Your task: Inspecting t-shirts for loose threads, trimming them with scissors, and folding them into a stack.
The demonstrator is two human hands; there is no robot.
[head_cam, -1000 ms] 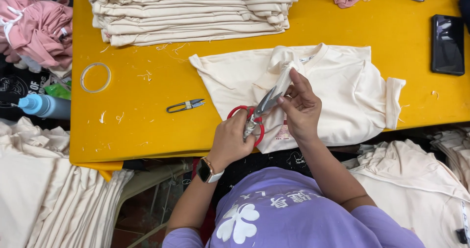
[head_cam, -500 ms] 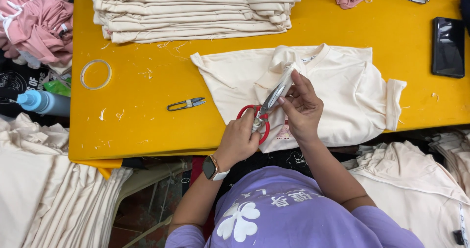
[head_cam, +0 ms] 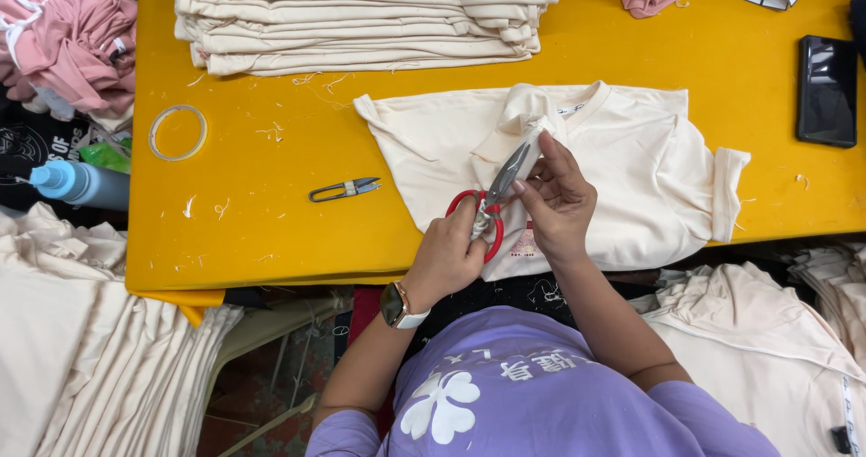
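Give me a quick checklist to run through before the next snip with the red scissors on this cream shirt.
1. Scissors gripped: ok, left hand is in the red handles.
2. Fabric held: ok, right hand pinches a fold of the shirt by the blades.
3. Fingers off the blades: cannot tell, they sit very close to them.
4. Shirt supported: ok, it lies flat on the yellow table, lower edge at the table's edge.
5. Snips out of the way: ok, they lie apart to the left.
6. Phone away from the work: ok, far right.
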